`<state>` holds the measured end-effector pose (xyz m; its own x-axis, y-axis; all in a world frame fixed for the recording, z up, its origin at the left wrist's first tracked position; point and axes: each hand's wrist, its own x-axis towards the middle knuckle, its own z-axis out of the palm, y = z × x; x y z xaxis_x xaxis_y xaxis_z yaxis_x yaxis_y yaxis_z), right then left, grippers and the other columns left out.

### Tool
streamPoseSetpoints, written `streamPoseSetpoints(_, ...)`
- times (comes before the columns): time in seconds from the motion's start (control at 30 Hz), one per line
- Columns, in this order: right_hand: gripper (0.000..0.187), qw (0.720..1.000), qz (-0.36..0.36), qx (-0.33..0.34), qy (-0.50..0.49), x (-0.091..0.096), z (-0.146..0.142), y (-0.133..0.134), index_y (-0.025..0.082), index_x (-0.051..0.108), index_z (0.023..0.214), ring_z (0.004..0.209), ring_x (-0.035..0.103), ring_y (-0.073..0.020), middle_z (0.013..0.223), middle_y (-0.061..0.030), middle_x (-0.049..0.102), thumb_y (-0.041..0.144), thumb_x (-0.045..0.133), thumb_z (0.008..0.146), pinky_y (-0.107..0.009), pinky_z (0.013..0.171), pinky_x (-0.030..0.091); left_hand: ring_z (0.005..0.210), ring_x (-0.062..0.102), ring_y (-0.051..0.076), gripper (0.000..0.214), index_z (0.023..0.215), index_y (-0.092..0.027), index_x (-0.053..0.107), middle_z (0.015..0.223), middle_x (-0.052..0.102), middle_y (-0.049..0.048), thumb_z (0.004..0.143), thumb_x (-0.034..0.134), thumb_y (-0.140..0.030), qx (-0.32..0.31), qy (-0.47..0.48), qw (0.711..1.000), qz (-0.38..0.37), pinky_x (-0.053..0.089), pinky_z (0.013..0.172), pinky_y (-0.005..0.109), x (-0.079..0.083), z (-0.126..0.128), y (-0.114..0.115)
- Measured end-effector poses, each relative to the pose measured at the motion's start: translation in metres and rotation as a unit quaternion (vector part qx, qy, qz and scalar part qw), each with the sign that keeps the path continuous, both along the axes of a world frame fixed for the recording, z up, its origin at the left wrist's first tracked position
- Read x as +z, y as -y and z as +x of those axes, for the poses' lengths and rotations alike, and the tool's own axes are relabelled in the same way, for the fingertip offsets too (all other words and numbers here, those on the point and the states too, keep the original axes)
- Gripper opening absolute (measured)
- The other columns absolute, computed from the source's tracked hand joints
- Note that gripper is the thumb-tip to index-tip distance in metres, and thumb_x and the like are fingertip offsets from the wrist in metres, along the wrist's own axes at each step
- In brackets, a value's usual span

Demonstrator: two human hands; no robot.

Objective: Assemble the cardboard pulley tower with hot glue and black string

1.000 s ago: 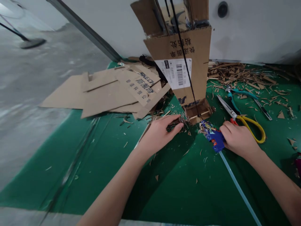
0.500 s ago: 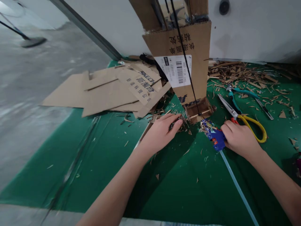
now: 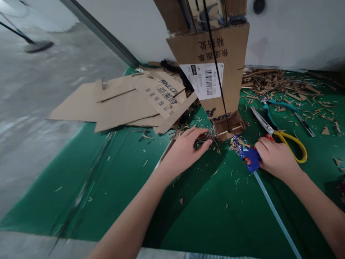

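Observation:
My right hand (image 3: 277,156) is closed around a blue hot glue gun (image 3: 251,158), whose crusted nozzle points at the low front of a cardboard structure (image 3: 229,86). A long pale blue glue stick (image 3: 277,216) trails from the gun's back. At the structure's base is a small cardboard box (image 3: 228,126), with a thin wooden stick (image 3: 223,133) and a black cord (image 3: 219,75) running to it. My left hand (image 3: 185,153) has thumb and fingers parted beside a small dark piece (image 3: 211,135) at the stick's left end; whether it touches the piece is unclear.
Scissors with yellow handles (image 3: 295,145), teal-handled pliers (image 3: 284,104) and a utility knife (image 3: 304,124) lie to the right. Flat cardboard sheets (image 3: 121,104) are stacked at left. Cardboard scraps (image 3: 277,84) litter the green mat (image 3: 113,201) along the white wall (image 3: 296,36).
The thumb and fingers of my left hand have spread apart a little at the dark piece. My right hand stays on the glue gun. The view has shifted slightly.

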<state>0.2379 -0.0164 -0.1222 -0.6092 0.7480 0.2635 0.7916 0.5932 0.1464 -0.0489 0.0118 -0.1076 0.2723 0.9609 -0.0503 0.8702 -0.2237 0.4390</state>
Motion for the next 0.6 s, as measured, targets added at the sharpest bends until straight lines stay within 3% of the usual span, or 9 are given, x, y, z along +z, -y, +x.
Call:
streamPoseSetpoints(0.17,0.01,1.0,-0.018,-0.01,0.007,0.002,-0.001,-0.001,0.017,0.056,0.082,0.063,0.055,-0.0182,0.087,-0.0085,0.064,0.013,0.058,0.073,-0.029,0.053,0.022,0.108,0.061,0.028,0.047,0.123,-0.017,0.058,0.117,0.064,0.0118,0.092,0.047,-0.051,0.002,0.007,1.0,0.008,0.05,0.094,0.043,0.001,0.002,0.001)
streamPoseSetpoints(0.43,0.011,0.987,-0.154,-0.048,-0.031,0.009,0.002,-0.008,0.017,0.056,0.091,0.07,0.059,-0.019,0.095,-0.0085,0.064,0.02,0.056,0.08,-0.028,0.053,0.027,0.108,0.061,0.027,0.04,0.117,-0.02,0.059,0.114,0.065,0.0086,0.091,0.052,-0.048,-0.009,0.004,0.998,0.06,0.052,0.091,0.042,-0.005,-0.001,0.003)
streamPoseSetpoints(0.6,0.009,0.977,-0.199,-0.052,-0.053,0.014,-0.001,-0.013,0.017,0.055,0.09,0.073,0.06,-0.0202,0.094,-0.0083,0.063,0.023,0.051,0.085,-0.029,0.054,0.03,0.109,0.061,0.026,0.036,0.117,-0.019,0.059,0.113,0.065,0.0085,0.091,0.054,-0.043,-0.014,-0.008,0.997,0.071,0.051,0.091,0.04,-0.004,0.0,0.004)
